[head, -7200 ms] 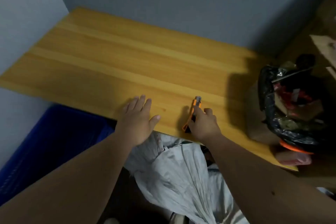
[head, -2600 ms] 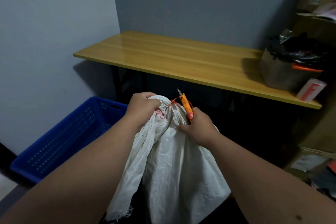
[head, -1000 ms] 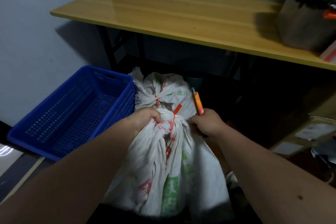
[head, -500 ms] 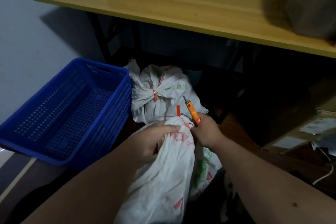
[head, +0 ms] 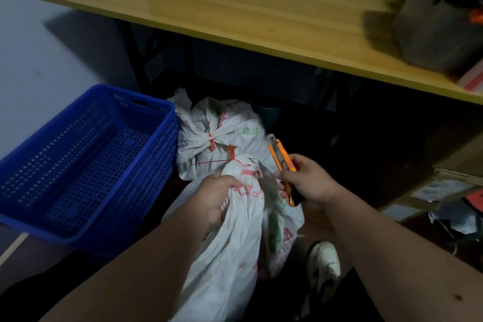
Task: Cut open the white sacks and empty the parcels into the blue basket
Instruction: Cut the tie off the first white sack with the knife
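Two hands work at the neck of one white sack. The left hand [head: 217, 197] has its fingers curled tight round the gathered neck of the near sack [head: 230, 256], just below the orange tie [head: 231, 156] that binds it. The right hand [head: 305, 181] grips an orange utility knife [head: 283, 167], fingers wrapped round the handle, the blade end pointing up and away, just beside the sack's bunched top; whether the blade touches the cloth cannot be told. A second white sack [head: 224, 128], also bound with an orange tie, lies behind the first, against the wall of the blue basket [head: 162, 144], which stands on the floor to the left. A wooden table [head: 235, 8] spans above, with a cardboard box [head: 439, 31] at its right end. A white shoe [head: 324, 261] shows below the right forearm.
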